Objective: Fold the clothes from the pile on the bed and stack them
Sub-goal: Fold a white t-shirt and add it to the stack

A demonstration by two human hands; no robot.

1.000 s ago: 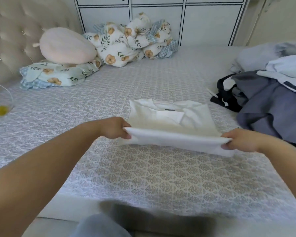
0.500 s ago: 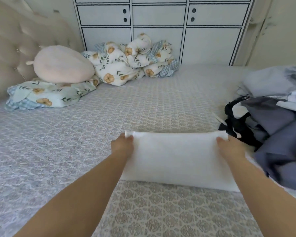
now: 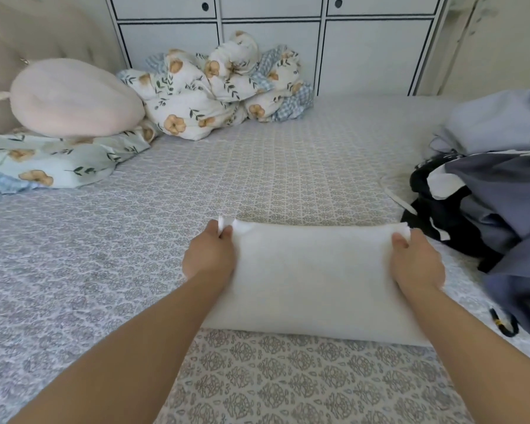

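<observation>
A white garment [image 3: 312,280] lies folded into a flat rectangle on the patterned bed sheet [image 3: 257,179] in front of me. My left hand [image 3: 210,255] pinches its far left corner, white cloth showing between the fingers. My right hand [image 3: 416,261] grips the far right corner, thumb on top of the cloth. The pile of unfolded clothes [image 3: 496,197], grey-blue, black and white, sits at the right edge of the bed, just beyond my right hand.
A pink round pillow [image 3: 74,97] rests on a floral pillow [image 3: 52,163] at the left by the tufted headboard. A bunched floral duvet [image 3: 221,90] lies at the back against white cabinet doors [image 3: 273,41]. A black cord [image 3: 502,324] trails from the pile.
The near edge of the white garment was lifted and carried forward over the rest, making a flat fold. Both hands now sit at its far corners; the view has shifted closer.
</observation>
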